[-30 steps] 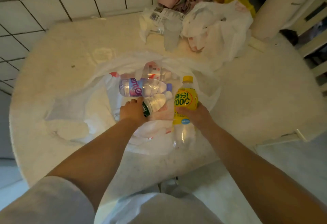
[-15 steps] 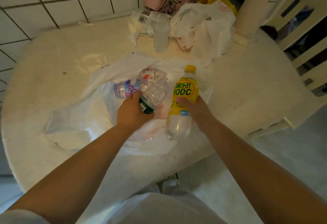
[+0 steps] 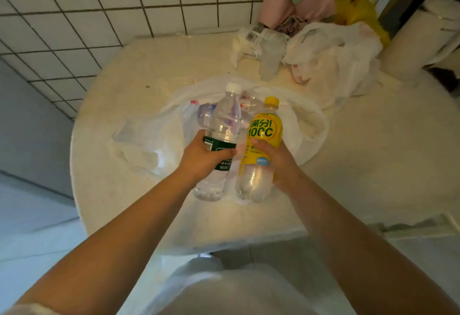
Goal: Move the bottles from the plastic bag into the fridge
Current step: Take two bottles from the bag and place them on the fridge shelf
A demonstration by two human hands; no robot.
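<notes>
Change: the water bottle (image 3: 222, 125), lying in the bag (image 3: 308, 125) 1 s ago, is now upright and lifted clear, frame centre. Left hand (image 3: 202, 158) grips its green label. Right hand (image 3: 276, 159) holds the yellow bottle (image 3: 263, 130) beside it. Other bottles (image 3: 206, 113) remain in the bag on the table (image 3: 373, 165). Both ready for transfer; fridge not in view.

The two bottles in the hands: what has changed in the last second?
The left hand closed round the green-label water bottle and lifted it upright out of the plastic bag. The right hand kept its grip on the yellow bottle, raising it too. Other bottles remain in the bag.
</notes>
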